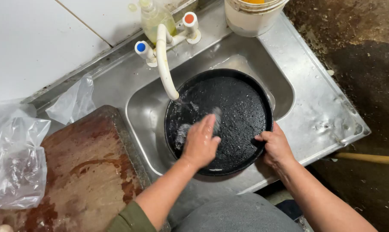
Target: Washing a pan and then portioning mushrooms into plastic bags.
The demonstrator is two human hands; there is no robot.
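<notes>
**Black pan gripped and scrubbed in the steel sink**

The grip of the right hand is closed on the near right rim of a round black pan, thumb over the edge, so the pan is held tilted inside the steel sink. The grip of the left hand is curled around a grey scrubber, which is pressed against the wet inner face of the pan, just left of the right grip. Above the left grip a white tap spout is seen, with water falling onto the pan. Left of both grips, on the bench, a worn reddish board and crumpled clear plastic bags are found. Beyond the pan, a white bucket is set at the sink's far edge.
</notes>
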